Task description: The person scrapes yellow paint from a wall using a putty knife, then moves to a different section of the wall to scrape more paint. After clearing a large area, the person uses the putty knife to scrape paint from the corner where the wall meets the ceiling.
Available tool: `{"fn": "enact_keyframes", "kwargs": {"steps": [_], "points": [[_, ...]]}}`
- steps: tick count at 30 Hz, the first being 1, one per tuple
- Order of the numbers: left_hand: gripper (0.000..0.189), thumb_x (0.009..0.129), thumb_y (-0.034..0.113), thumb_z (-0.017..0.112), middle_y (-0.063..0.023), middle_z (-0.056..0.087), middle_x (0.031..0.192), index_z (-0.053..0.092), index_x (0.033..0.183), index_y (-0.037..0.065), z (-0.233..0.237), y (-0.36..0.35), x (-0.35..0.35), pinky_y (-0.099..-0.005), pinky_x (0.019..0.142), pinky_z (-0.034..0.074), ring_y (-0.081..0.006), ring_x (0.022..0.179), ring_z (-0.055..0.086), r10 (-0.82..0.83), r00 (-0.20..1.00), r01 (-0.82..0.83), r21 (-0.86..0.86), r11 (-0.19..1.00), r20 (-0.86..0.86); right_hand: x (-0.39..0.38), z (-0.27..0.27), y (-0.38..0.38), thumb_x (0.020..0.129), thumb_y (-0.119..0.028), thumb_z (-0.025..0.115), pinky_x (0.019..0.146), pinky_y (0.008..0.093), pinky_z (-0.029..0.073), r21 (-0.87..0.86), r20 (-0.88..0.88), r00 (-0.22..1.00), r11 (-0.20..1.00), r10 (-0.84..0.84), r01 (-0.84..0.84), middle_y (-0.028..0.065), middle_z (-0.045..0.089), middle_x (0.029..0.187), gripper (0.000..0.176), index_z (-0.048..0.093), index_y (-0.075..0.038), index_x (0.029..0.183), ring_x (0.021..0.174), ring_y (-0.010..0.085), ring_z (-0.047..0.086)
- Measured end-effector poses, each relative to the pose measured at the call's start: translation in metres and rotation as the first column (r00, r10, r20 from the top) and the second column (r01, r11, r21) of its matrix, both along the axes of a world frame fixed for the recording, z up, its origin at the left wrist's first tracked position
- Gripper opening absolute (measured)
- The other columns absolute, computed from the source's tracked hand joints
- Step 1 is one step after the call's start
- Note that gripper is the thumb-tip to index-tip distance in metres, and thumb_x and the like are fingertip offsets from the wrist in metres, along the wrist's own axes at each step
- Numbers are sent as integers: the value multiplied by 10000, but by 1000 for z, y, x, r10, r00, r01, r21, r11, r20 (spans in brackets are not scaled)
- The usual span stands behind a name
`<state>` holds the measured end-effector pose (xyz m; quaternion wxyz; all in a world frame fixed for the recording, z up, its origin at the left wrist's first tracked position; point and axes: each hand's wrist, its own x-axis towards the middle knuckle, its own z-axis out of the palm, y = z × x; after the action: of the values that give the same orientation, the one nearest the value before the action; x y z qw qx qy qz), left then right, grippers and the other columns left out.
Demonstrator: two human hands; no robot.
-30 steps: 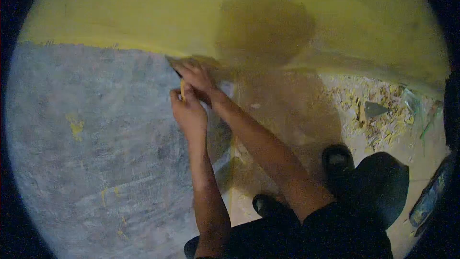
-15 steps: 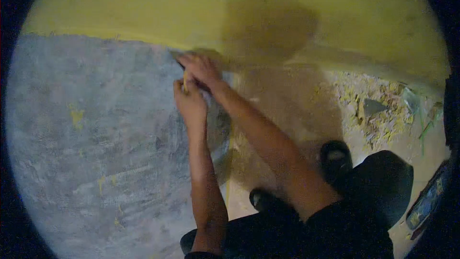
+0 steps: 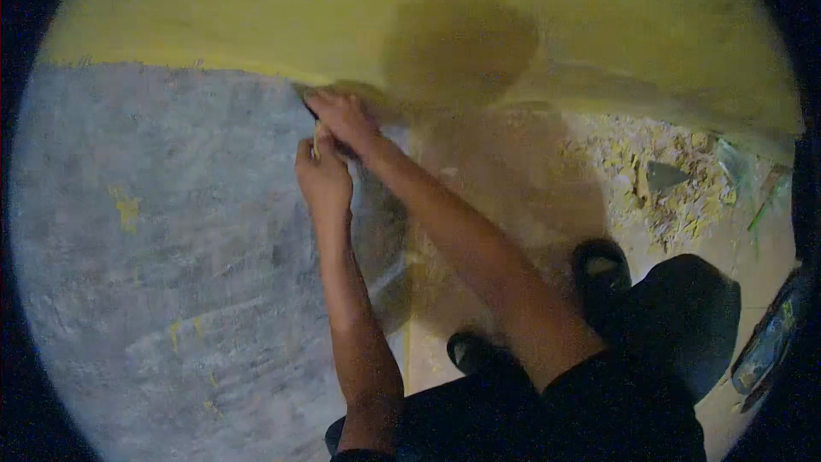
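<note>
My left hand (image 3: 325,173) is closed round the yellowish handle of a scraper (image 3: 301,92). Pressed over the tool just above it, my right hand (image 3: 346,122) has its fingers on the base of the blade, partly hiding it. The blade tip points up and left, right at the border where the bare grey wall surface (image 3: 188,248) meets the yellow painted surface (image 3: 239,8). A few yellow paint patches (image 3: 126,210) remain on the grey area.
Yellow and pale paint flakes (image 3: 684,218) litter the floor to the right, with a grey triangular blade (image 3: 665,177) lying among them. Beside them is a crumpled clear plastic piece (image 3: 731,162). My dark shoes (image 3: 601,274) stand on the floor below; a dark patterned object (image 3: 765,342) lies far right.
Both hands and the scraper have shifted slightly left and up in view along the paint border. The grip looks the same.
</note>
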<state>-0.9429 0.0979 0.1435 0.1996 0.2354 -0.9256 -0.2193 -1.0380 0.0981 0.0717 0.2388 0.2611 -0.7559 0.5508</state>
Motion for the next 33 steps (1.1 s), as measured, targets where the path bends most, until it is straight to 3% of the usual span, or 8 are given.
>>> {"fn": "enact_keyframes", "kwargs": {"steps": [3,4,8,11,18,29,31,33], "points": [[391,946,344,522,-254,621,840,567,893,-41,-15,-13,-10,-446,709,448,-401,774,589,23,1000,-24,48,999,6,-11,-15,-1,814,-142,520,848,458,495,-1,-67,997,999,38,-38,151,594,1160,390,529,-56,1195,1073,346,580],[394,948,343,517,-251,620,831,561,879,-42,-17,-20,-8,-452,697,447,-409,761,587,23,999,-27,94,995,48,-7,4,16,818,-144,515,848,443,498,228,29,997,971,65,-70,148,600,1130,374,529,-61,1183,1055,344,588],[442,961,392,483,-160,587,688,557,947,-44,-20,-22,1,-373,513,455,-268,639,582,5,1000,-5,-50,999,9,-7,-18,-12,805,-138,549,881,418,491,-36,111,987,993,115,-112,153,596,1117,406,545,-64,1204,1040,339,591],[454,957,397,487,-197,610,742,559,971,-51,-23,-12,14,-385,544,465,-288,649,597,18,1000,-18,-59,998,-12,11,-26,-17,815,-149,551,889,415,492,-326,-25,999,944,32,-38,152,589,1112,431,548,-70,1240,1019,338,595],[379,962,315,472,-322,600,899,520,976,-60,-13,-13,0,-517,734,429,-500,866,576,31,995,-17,-148,989,93,11,-23,-23,839,-166,559,925,402,482,-479,36,994,875,105,-76,154,577,1227,437,540,-62,1263,1117,359,565],[375,970,332,451,-339,586,922,496,982,-40,-40,-9,7,-529,751,418,-534,902,536,66,993,-63,-30,998,101,1,-39,13,810,-120,586,934,376,469,-382,-20,959,884,284,-270,163,608,1188,519,498,-86,1320,1101,328,590],[374,947,334,485,-328,593,930,496,1019,-33,-32,5,9,-524,753,425,-516,900,555,116,988,-118,20,993,100,4,-27,42,815,-137,607,938,406,459,-454,380,720,796,580,-401,193,605,1169,523,502,-94,1326,1072,346,592],[378,924,331,515,-317,600,945,503,1032,-31,-50,-6,14,-516,762,432,-502,913,564,13,999,-12,-7,1000,37,17,-28,16,800,-125,619,926,433,457,-446,400,780,845,482,-294,220,606,1141,514,519,-64,1300,1056,361,591]]}}
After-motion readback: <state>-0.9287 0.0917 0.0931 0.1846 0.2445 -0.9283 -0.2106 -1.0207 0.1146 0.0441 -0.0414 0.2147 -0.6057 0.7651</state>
